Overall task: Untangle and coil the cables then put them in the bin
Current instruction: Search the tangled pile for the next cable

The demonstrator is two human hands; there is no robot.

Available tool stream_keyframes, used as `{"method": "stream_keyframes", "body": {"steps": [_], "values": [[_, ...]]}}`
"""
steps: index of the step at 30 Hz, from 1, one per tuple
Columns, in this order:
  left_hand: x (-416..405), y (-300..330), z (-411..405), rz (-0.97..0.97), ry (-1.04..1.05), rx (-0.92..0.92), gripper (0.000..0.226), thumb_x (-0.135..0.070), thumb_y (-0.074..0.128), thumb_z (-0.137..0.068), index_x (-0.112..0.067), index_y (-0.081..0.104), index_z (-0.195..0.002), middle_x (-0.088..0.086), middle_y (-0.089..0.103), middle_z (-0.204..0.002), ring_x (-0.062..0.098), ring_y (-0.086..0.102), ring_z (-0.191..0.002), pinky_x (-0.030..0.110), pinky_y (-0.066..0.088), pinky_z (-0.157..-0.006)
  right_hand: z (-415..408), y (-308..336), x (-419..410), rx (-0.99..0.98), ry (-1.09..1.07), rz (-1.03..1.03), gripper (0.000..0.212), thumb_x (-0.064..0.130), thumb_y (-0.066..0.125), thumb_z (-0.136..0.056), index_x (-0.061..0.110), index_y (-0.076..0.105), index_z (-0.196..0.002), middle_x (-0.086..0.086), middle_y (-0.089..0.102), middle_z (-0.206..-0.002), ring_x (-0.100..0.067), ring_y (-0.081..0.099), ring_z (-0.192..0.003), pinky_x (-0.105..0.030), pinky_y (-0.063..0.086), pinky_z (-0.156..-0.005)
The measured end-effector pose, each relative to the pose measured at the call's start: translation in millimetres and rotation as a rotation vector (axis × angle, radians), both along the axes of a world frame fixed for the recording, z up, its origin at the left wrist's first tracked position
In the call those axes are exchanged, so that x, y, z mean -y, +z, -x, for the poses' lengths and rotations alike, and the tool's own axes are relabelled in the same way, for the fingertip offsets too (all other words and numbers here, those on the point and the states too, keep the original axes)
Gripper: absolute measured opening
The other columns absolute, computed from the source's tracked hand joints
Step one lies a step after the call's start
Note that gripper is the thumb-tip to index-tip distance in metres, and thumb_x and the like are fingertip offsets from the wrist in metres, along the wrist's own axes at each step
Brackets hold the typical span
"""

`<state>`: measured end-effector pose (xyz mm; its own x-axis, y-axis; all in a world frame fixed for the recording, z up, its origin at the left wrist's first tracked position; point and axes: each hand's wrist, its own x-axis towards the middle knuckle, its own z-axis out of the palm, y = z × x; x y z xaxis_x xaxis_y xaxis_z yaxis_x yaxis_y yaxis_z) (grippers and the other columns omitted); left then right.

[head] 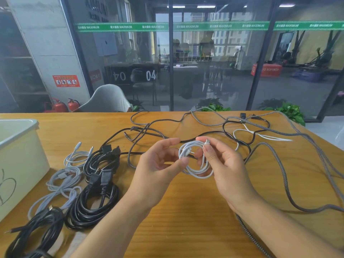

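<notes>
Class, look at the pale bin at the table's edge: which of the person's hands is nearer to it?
Left. The left hand is between the bin and the right hand, which lies farther away; both hold the white coil above the table.

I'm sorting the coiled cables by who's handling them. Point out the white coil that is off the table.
It's the small white coil held up between both hands, left hand and right hand. The other pale coils lie on the table beside the bin.
</notes>
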<state>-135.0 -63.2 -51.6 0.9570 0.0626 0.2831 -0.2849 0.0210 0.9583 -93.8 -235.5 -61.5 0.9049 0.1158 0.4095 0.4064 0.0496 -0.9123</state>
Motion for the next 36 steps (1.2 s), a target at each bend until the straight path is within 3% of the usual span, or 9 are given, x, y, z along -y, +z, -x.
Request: {"method": "stream_keyframes", "body": {"steps": [8, 17, 19, 24, 27, 30, 33, 36], "values": [[-2.4, 0.1, -0.8, 0.041, -0.056, -0.016, 0.046, -0.001, 0.074, -0.090, -0.018, 0.061, -0.131, 0.011, 0.078, -0.103, 0.025, 0.071, -0.095, 0.037, 0.058, -0.091, -1.2, -2.9, -0.5, -0.011, 0.028, 0.028, 0.021, 0.022, 0.055, -0.107, 0.025, 0.073, -0.117, 0.002, 0.075, -0.084, -0.010, 0.065, -0.078, -0.021, 0.053, -0.075], [-4.1, -3.8, -2.9, 0.095, -0.042, -0.017, 0.051, 0.012, 0.070, -0.088, -0.021, 0.066, -0.126, 0.010, 0.075, -0.108, 0.033, 0.072, -0.099, 0.033, 0.058, -0.087, 4.2, 0.7, -2.0, -0.061, 0.091, -0.004, 0.022, 0.023, 0.060, -0.101, 0.019, 0.072, -0.119, -0.005, 0.078, -0.092, -0.009, 0.065, -0.073, -0.022, 0.053, -0.067], [-3.9, -4.6, -2.5, 0.006, 0.009, 0.018, 0.044, 0.008, 0.074, -0.088, -0.024, 0.071, -0.118, 0.004, 0.072, -0.107, 0.034, 0.071, -0.095, 0.034, 0.058, -0.082, 4.7, 0.3, -2.8, -0.072, 0.100, -0.011, 0.024, 0.026, 0.061, -0.098, 0.017, 0.072, -0.119, -0.005, 0.077, -0.091, -0.010, 0.066, -0.072, -0.023, 0.054, -0.068], [-2.7, -3.8, -1.1, -0.255, 0.155, 0.109, 0.017, -0.018, 0.082, -0.087, -0.028, 0.075, -0.098, -0.009, 0.075, -0.092, 0.015, 0.068, -0.082, 0.032, 0.060, -0.070, 6.7, -2.6, -4.2, -0.056, 0.146, 0.017, 0.023, 0.025, 0.064, -0.098, 0.021, 0.071, -0.119, -0.004, 0.076, -0.093, -0.012, 0.068, -0.075, -0.025, 0.055, -0.072], [-4.5, -6.8, -3.5, -0.323, 0.227, 0.135, 0.017, -0.021, 0.080, -0.090, -0.034, 0.076, -0.100, -0.015, 0.074, -0.095, 0.013, 0.066, -0.081, 0.028, 0.057, -0.069, 6.7, -4.6, -3.7, 0.010, 0.109, 0.125, 0.025, 0.029, 0.068, -0.096, 0.029, 0.069, -0.121, 0.005, 0.075, -0.102, -0.014, 0.072, -0.087, -0.028, 0.058, -0.080], [-5.2, -9.7, -4.6, -0.358, 0.275, 0.168, 0.019, -0.021, 0.079, -0.090, -0.037, 0.077, -0.101, -0.014, 0.072, -0.095, 0.012, 0.061, -0.074, 0.022, 0.052, -0.066, 6.0, -5.1, -1.6, 0.144, -0.064, 0.261, 0.021, 0.026, 0.073, -0.095, 0.034, 0.071, -0.115, 0.014, 0.069, -0.107, -0.012, 0.068, -0.098, -0.022, 0.056, -0.081], [-3.7, -10.4, -4.4, -0.388, 0.276, 0.204, 0.028, -0.018, 0.079, -0.091, -0.037, 0.076, -0.112, -0.014, 0.067, -0.099, 0.013, 0.056, -0.073, 0.025, 0.053, -0.067, 6.1, -2.5, 0.3, 0.254, -0.171, 0.332, 0.016, 0.021, 0.075, -0.094, 0.029, 0.071, -0.107, 0.013, 0.070, -0.098, -0.012, 0.066, -0.096, -0.016, 0.050, -0.075], [-2.9, -9.6, -4.1, -0.414, 0.238, 0.232, 0.031, -0.019, 0.079, -0.091, -0.039, 0.077, -0.115, -0.015, 0.063, -0.101, 0.014, 0.056, -0.075, 0.027, 0.054, -0.066, 5.2, -0.2, 1.1, 0.245, -0.195, 0.299, 0.013, 0.019, 0.075, -0.094, 0.028, 0.070, -0.103, 0.014, 0.072, -0.093, -0.014, 0.069, -0.092, -0.024, 0.055, -0.074]]}}
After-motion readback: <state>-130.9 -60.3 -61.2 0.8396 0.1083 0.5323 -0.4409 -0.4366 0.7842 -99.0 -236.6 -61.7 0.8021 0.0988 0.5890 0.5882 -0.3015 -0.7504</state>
